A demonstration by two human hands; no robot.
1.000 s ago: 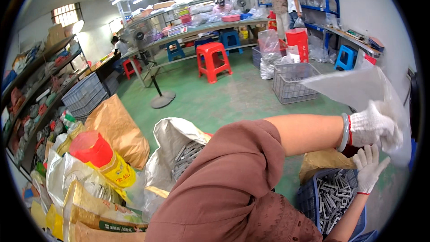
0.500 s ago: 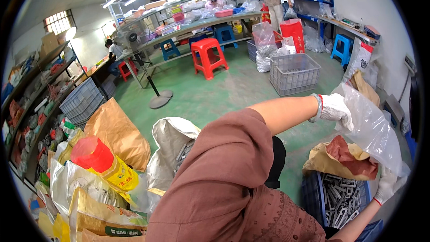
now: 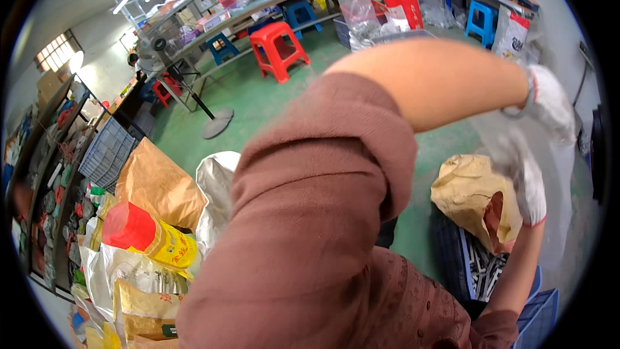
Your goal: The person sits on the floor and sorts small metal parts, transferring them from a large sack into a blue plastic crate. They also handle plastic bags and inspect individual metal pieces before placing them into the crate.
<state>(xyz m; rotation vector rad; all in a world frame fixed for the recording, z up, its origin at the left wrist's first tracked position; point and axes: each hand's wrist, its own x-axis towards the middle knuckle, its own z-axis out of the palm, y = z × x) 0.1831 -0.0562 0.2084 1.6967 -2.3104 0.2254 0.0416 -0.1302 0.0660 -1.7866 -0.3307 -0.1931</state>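
My left hand, in a white knitted glove, reaches across to the far right with its fingers curled down. From it hangs a clear plastic bag, smeared by motion and hard to see against the floor. Beside the bag is my right hand, gloved as well, with its fingers pointing up and blurred; I cannot make out their grip. Just left of that hand a crumpled brown paper sack with a reddish-brown inside leans over a blue crate. Narrow grey metal parts lie in the crate, partly covered by the sack and my right forearm.
Another blue crate stands at the lower right. Several sacks, including a brown paper one and a yellow one with a red end, crowd the left. Beyond are a red stool, a long workbench and loaded shelves.
My left hand has moved right, and the bag has swung with it. My right hand has risen and shifted left from the bag's lower end. The paper sack now covers more of the parts.
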